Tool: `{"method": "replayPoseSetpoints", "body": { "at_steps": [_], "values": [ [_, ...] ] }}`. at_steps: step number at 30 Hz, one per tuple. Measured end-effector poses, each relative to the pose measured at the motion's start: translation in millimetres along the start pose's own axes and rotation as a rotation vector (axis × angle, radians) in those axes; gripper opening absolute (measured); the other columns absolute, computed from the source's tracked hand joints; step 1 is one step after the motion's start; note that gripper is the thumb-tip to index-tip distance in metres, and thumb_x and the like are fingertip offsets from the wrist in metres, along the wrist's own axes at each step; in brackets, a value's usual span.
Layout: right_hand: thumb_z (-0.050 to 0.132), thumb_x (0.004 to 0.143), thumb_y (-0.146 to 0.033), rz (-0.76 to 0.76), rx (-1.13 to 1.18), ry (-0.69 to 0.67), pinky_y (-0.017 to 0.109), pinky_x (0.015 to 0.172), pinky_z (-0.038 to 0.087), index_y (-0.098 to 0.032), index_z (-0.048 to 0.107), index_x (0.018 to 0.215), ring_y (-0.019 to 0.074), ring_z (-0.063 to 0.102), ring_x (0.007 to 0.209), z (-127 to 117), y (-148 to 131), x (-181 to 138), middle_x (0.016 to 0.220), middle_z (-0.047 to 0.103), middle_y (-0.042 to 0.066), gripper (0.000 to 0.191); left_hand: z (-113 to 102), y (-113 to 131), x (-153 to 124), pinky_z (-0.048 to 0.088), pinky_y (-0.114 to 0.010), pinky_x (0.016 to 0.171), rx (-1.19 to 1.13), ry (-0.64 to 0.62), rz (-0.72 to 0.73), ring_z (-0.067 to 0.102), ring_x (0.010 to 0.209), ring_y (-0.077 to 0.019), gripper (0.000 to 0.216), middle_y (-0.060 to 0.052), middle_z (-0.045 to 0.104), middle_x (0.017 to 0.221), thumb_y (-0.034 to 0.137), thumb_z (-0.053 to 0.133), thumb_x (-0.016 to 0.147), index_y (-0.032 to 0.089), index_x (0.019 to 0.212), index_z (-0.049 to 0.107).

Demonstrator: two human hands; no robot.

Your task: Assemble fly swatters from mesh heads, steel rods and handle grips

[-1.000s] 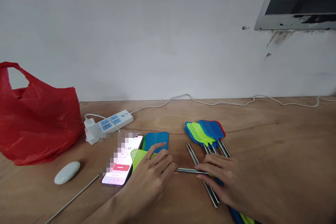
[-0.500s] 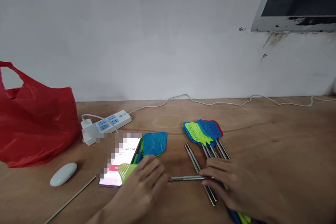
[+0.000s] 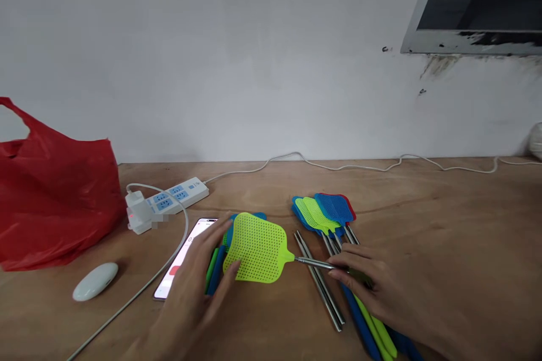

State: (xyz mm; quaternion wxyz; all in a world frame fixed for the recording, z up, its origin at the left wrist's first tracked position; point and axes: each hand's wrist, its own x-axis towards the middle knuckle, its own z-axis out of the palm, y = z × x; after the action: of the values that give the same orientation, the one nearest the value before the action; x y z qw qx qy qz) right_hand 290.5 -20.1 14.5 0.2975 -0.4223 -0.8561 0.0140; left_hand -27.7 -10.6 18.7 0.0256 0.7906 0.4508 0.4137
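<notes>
A lime-yellow fly swatter (image 3: 258,251) lies across the middle of the view, its perforated head to the left and its metal rod to the right. My right hand (image 3: 364,282) is closed around the rod by the green handle. My left hand (image 3: 197,282) is open, thumb and fingers apart at the left edge of the swatter head; whether it touches is unclear. Behind that head, blue and green swatter heads (image 3: 261,216) are partly covered. Loose metal rods (image 3: 324,287) lie left of my right hand. Assembled fly swatters (image 3: 324,214) are stacked beyond it, with blue and lime handles below.
On the wooden table (image 3: 254,327), a lit phone (image 3: 186,254) sits partly behind my left hand. A white power strip (image 3: 178,197) with a charger and cable stands behind it. To the left are a red plastic bag (image 3: 59,197) and a white mouse-shaped object (image 3: 95,281).
My left hand has let go and moved left, its fingers spreading. The lime swatter head, mostly hidden behind that hand before, now shows fully. My right hand keeps its hold on the rod.
</notes>
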Motion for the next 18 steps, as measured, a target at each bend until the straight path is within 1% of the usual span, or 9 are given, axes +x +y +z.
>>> {"method": "replayPoseSetpoints", "body": {
  "at_steps": [1, 3, 4, 6, 8, 10, 13, 16, 18],
  "values": [
    [0.051, 0.098, -0.029, -0.004, -0.004, 0.016, 0.027, 0.062, 0.054, -0.025, 0.071, 0.101, 0.0184, 0.069, 0.072, 0, 2, -1, 0.083, 0.072, 0.004, 0.021, 1, 0, -1, 0.058, -0.041, 0.084, -0.091, -0.037, -0.143, 0.068, 0.101, -0.0266, 0.049, -0.009, 0.067, 0.119, 0.031, 0.052, 0.097, 0.028, 0.143, 0.037],
    [0.051, 0.098, -0.029, -0.016, -0.013, 0.033, 0.028, 0.063, 0.055, -0.025, 0.071, 0.103, 0.0189, 0.069, 0.073, 1, 4, 0, 0.086, 0.073, 0.004, 0.021, 5, 2, -1, 0.059, -0.032, 0.064, -0.296, -0.138, -0.33, 0.07, 0.07, -0.0204, 0.041, -0.002, 0.071, 0.089, 0.038, 0.049, 0.098, 0.026, 0.137, 0.04],
    [0.05, 0.098, -0.029, -0.023, -0.019, 0.036, 0.028, 0.064, 0.055, -0.025, 0.07, 0.104, 0.0191, 0.069, 0.074, 2, 4, 1, 0.087, 0.073, 0.005, 0.022, 7, 4, -1, 0.057, -0.029, 0.057, -0.38, -0.174, -0.386, 0.067, 0.058, -0.0178, 0.038, 0.002, 0.069, 0.078, 0.04, 0.048, 0.098, 0.025, 0.132, 0.042],
    [0.049, 0.098, -0.026, -0.038, -0.026, 0.029, 0.029, 0.065, 0.055, -0.025, 0.07, 0.104, 0.0193, 0.069, 0.074, 4, 4, 5, 0.089, 0.073, 0.005, 0.022, 10, 7, 1, 0.052, -0.026, 0.048, -0.468, -0.196, -0.454, 0.061, 0.045, -0.015, 0.035, 0.006, 0.063, 0.066, 0.044, 0.049, 0.097, 0.024, 0.126, 0.043],
    [0.049, 0.098, -0.025, -0.043, -0.025, 0.004, 0.029, 0.066, 0.055, -0.025, 0.068, 0.109, 0.0191, 0.069, 0.074, 5, 4, 9, 0.088, 0.073, 0.005, 0.023, 12, 8, 2, 0.05, -0.026, 0.047, -0.479, -0.193, -0.482, 0.06, 0.045, -0.0151, 0.038, 0.006, 0.061, 0.064, 0.046, 0.05, 0.096, 0.023, 0.127, 0.043],
    [0.049, 0.098, -0.025, -0.031, -0.024, -0.009, 0.028, 0.065, 0.055, -0.027, 0.064, 0.12, 0.0188, 0.069, 0.072, 5, 3, 12, 0.089, 0.074, 0.004, 0.027, 14, 6, 5, 0.051, -0.028, 0.051, -0.455, -0.211, -0.477, 0.062, 0.049, -0.0165, 0.045, 0.006, 0.06, 0.063, 0.047, 0.05, 0.096, 0.022, 0.132, 0.041],
    [0.045, 0.097, -0.02, -0.002, -0.066, 0.023, 0.027, 0.06, 0.054, -0.029, 0.056, 0.132, 0.0186, 0.068, 0.069, 6, 4, 14, 0.092, 0.073, 0.004, 0.039, 16, 0, 11, 0.054, -0.033, 0.061, -0.366, -0.229, -0.425, 0.067, 0.064, -0.02, 0.056, 0.002, 0.064, 0.073, 0.048, 0.047, 0.097, 0.023, 0.145, 0.032],
    [0.036, 0.092, -0.007, 0.037, -0.154, 0.076, 0.027, 0.053, 0.05, -0.026, 0.064, 0.121, 0.0177, 0.064, 0.061, 7, 13, 15, 0.085, 0.068, 0.006, 0.045, 17, -6, 16, 0.052, -0.031, 0.059, -0.222, -0.185, -0.36, 0.067, 0.075, -0.0212, 0.061, -0.004, 0.065, 0.093, 0.047, 0.044, 0.099, 0.026, 0.151, 0.021],
    [0.035, 0.089, -0.004, 0.106, -0.196, 0.079, 0.028, 0.055, 0.05, -0.022, 0.069, 0.107, 0.0182, 0.064, 0.062, 8, 22, 12, 0.081, 0.065, 0.006, 0.042, 16, -8, 19, 0.05, -0.03, 0.054, -0.101, -0.202, -0.281, 0.066, 0.072, -0.0203, 0.054, -0.006, 0.063, 0.1, 0.046, 0.044, 0.099, 0.026, 0.147, 0.029]
  ]
}}
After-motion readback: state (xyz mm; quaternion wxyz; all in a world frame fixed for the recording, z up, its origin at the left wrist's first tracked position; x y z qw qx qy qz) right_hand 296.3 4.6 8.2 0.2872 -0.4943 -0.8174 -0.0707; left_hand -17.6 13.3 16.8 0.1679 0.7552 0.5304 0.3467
